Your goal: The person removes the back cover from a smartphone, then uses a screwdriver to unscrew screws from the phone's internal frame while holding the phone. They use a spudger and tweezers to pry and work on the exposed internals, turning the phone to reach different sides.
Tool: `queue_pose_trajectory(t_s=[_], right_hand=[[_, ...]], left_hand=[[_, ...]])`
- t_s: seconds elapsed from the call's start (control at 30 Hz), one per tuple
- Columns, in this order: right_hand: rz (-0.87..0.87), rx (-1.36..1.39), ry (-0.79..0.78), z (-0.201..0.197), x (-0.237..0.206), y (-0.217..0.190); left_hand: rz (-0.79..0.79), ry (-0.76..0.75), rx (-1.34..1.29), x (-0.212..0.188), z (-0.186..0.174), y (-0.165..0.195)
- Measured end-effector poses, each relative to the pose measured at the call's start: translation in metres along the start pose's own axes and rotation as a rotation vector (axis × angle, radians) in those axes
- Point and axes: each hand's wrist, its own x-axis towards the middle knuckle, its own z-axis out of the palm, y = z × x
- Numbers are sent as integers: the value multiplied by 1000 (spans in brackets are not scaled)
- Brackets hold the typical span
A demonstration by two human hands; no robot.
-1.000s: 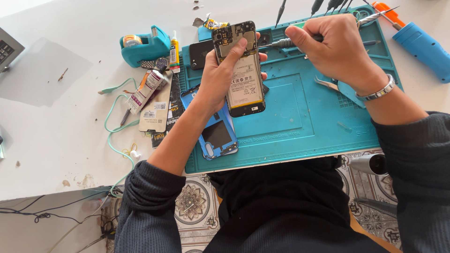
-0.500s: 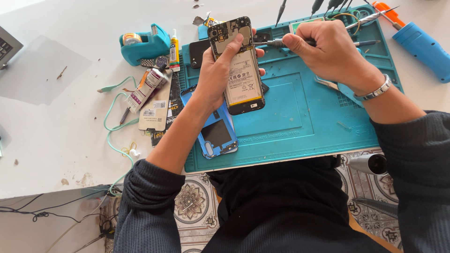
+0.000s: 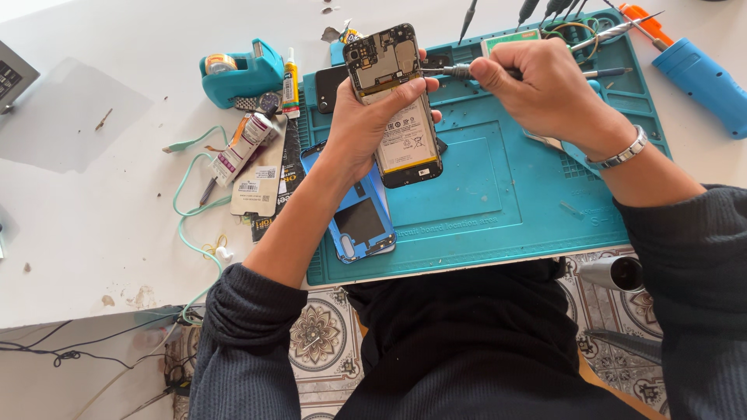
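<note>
Nearest the person, a blue back cover (image 3: 359, 222) lies on the teal work mat (image 3: 498, 194), close to the mat's front left corner. Above it the left hand (image 3: 366, 128) has its fingers wrapped around an opened phone (image 3: 394, 101), held over the mat's left half with its battery and circuit board facing up. The right hand (image 3: 545, 89) has its fingers closed on a screwdriver (image 3: 447, 71), the tip touching the phone's upper right edge. Farther off, a teal tape dispenser (image 3: 241, 70) sits on the desk (image 3: 93, 179) by the mat's far left corner.
</note>
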Motion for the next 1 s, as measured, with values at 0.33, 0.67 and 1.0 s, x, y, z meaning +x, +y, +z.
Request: queue_pose_trajectory(t_s=[0.33, 0.67, 1.0], right_hand=[[13, -10, -6, 7, 1, -6], [45, 196, -33, 22, 1, -9], [62, 258, 61, 18, 0, -9]], left_hand=[[50, 26, 7, 2, 2, 1], [54, 20, -45, 0, 2, 4], [74, -29, -17, 0, 3, -4]])
